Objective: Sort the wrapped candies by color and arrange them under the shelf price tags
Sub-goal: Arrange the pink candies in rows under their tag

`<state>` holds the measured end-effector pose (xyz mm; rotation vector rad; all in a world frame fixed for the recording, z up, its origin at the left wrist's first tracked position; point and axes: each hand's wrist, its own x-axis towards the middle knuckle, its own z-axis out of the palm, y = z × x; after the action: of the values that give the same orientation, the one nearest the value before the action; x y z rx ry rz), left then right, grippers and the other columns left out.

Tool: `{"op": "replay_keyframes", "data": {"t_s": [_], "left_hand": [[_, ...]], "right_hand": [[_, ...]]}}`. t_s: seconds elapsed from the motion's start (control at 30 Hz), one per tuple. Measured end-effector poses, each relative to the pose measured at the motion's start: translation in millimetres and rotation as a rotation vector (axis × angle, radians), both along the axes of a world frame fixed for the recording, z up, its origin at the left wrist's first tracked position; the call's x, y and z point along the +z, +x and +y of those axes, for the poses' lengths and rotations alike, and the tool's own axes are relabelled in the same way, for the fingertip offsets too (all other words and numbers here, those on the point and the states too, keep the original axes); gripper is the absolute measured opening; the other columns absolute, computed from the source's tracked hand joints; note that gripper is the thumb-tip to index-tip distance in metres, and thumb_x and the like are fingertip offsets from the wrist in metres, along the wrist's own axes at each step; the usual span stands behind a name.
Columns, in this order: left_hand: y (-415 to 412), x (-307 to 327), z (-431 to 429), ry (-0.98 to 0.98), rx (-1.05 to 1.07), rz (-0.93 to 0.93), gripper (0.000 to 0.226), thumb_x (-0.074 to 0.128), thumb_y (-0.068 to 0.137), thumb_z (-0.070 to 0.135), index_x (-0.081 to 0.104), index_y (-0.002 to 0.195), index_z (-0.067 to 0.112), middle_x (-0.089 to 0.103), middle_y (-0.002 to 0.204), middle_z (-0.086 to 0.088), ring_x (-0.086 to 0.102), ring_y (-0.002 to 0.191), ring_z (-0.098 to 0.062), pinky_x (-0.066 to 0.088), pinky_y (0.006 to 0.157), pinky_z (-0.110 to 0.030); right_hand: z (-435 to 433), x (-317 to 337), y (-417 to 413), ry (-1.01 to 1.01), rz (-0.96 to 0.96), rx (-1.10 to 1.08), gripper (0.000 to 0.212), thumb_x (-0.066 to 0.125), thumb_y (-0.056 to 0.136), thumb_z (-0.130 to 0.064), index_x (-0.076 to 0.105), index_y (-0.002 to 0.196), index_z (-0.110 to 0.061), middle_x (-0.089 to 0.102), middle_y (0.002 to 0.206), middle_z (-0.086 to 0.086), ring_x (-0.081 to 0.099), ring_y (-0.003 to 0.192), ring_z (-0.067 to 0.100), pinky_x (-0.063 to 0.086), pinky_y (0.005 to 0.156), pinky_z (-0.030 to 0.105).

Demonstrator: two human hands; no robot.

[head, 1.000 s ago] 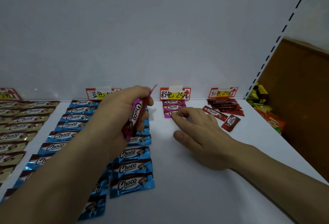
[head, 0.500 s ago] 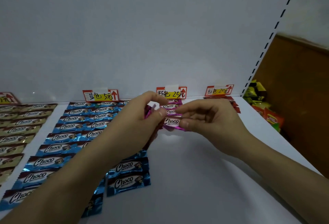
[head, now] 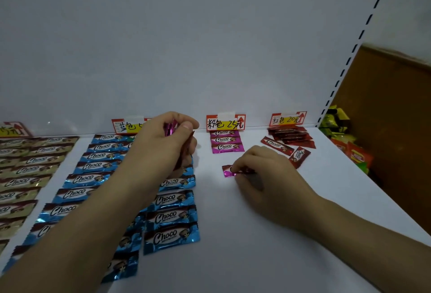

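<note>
My left hand [head: 163, 143] grips a small bunch of pink candies [head: 169, 128], raised above the blue rows. My right hand [head: 261, 173] pinches one pink candy [head: 227, 171] down on the white shelf [head: 233, 234], just below a short column of three pink candies [head: 225, 144]. That column lies under the pink price tag [head: 225, 123]. Several blue candies [head: 171, 215] lie in rows under the blue price tag [head: 127, 126]. Red candies [head: 289, 139] are piled under the red price tag [head: 288, 119], two of them loose and askew.
Gold candies [head: 25, 171] fill rows at the far left under another tag [head: 14, 129]. Mixed yellow, green and orange packets [head: 345, 139] are heaped beyond the shelf's right edge, beside a brown panel. The white back wall rises behind the tags.
My right hand took one pink candy from the left hand's bunch and moved it down and right onto the shelf below the pink column. My left hand lifted back slightly.
</note>
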<state>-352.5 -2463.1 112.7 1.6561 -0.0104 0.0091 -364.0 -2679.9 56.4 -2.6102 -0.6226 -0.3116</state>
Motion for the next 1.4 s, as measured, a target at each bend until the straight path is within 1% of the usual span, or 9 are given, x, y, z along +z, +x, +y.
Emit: {"op": "replay_keyframes", "data": {"t_s": [0.17,0.43,0.67,0.73,0.8,0.93,1.07,1.27,1.4], "left_hand": [[5,-2,1,-0.107,0.113,0.027,0.024,0.047,0.105,0.017,0.068,0.094,0.016,0.053,0.060,0.002,0.043,0.041,-0.007,0.031,0.035,-0.017],[9,-4,6,-0.232,0.265,0.104,0.018,0.056,0.091,0.022,0.069,0.080,0.020,0.056,0.079,-0.005,0.047,0.058,-0.017,0.033,0.034,-0.021],[4,-1,-3,-0.134,0.250,0.050,0.024,0.056,0.094,0.020,0.065,0.072,0.024,0.060,0.079,-0.003,0.055,0.065,-0.017,0.045,0.052,-0.031],[2,0,-8,-0.156,0.250,0.101,0.024,0.055,0.100,0.024,0.067,0.079,0.022,0.063,0.084,-0.005,0.060,0.066,-0.016,0.048,0.050,-0.028],[-1,-2,-13,-0.100,0.202,0.087,0.021,0.055,0.102,0.029,0.066,0.084,0.023,0.066,0.085,-0.003,0.064,0.067,-0.014,0.049,0.046,-0.021],[-10,-12,-22,0.089,0.088,-0.102,0.018,0.064,0.095,0.032,0.064,0.084,0.018,0.067,0.066,0.005,0.065,0.058,-0.002,0.052,0.051,-0.016],[-11,-14,-26,0.197,0.063,-0.188,0.022,0.071,0.089,0.034,0.063,0.080,0.015,0.064,0.065,-0.001,0.060,0.050,-0.006,0.052,0.051,-0.022],[-17,-9,-34,0.161,-0.023,-0.162,0.025,0.071,0.088,0.030,0.059,0.076,0.011,0.057,0.054,0.000,0.052,0.043,-0.010,0.047,0.044,-0.021],[-13,-5,-32,-0.102,-0.007,0.023,0.027,0.064,0.095,0.031,0.054,0.078,0.012,0.049,0.060,0.000,0.043,0.050,-0.009,0.037,0.043,-0.024]], "right_hand": [[5,5,1,-0.138,0.062,0.021,0.039,0.051,0.100,-0.034,0.055,0.139,-0.032,0.051,0.126,-0.014,0.043,0.115,0.006,0.045,0.098,0.030],[8,9,0,-0.214,0.049,0.019,0.044,0.048,0.100,-0.038,0.048,0.143,-0.033,0.045,0.136,-0.014,0.038,0.124,0.008,0.041,0.101,0.036],[7,7,3,-0.230,0.047,0.041,0.045,0.047,0.101,-0.035,0.043,0.146,-0.035,0.041,0.143,-0.014,0.034,0.131,0.007,0.038,0.105,0.035],[8,10,1,-0.080,0.000,0.027,0.044,0.049,0.099,-0.038,0.046,0.144,-0.036,0.047,0.141,-0.016,0.038,0.129,0.003,0.040,0.105,0.030],[10,15,-2,0.235,0.008,0.037,0.036,0.049,0.096,-0.048,0.055,0.131,-0.037,0.058,0.124,-0.021,0.052,0.116,0.002,0.046,0.091,0.021],[14,29,-9,0.748,0.287,0.203,0.029,0.070,0.090,-0.045,0.058,0.108,-0.027,0.071,0.093,0.004,0.067,0.082,0.023,0.055,0.071,0.044],[15,37,-12,0.894,0.391,0.165,0.041,0.077,0.073,-0.022,0.054,0.105,-0.011,0.075,0.082,0.010,0.071,0.070,0.020,0.053,0.062,0.021],[10,41,-12,0.904,0.474,0.151,0.028,0.076,0.076,0.003,0.064,0.101,0.002,0.075,0.080,0.018,0.074,0.074,0.024,0.060,0.069,0.027],[-1,41,-5,0.776,0.351,0.034,0.022,0.070,0.084,0.010,0.073,0.089,-0.011,0.072,0.081,0.014,0.069,0.071,0.019,0.059,0.066,0.027]]}}
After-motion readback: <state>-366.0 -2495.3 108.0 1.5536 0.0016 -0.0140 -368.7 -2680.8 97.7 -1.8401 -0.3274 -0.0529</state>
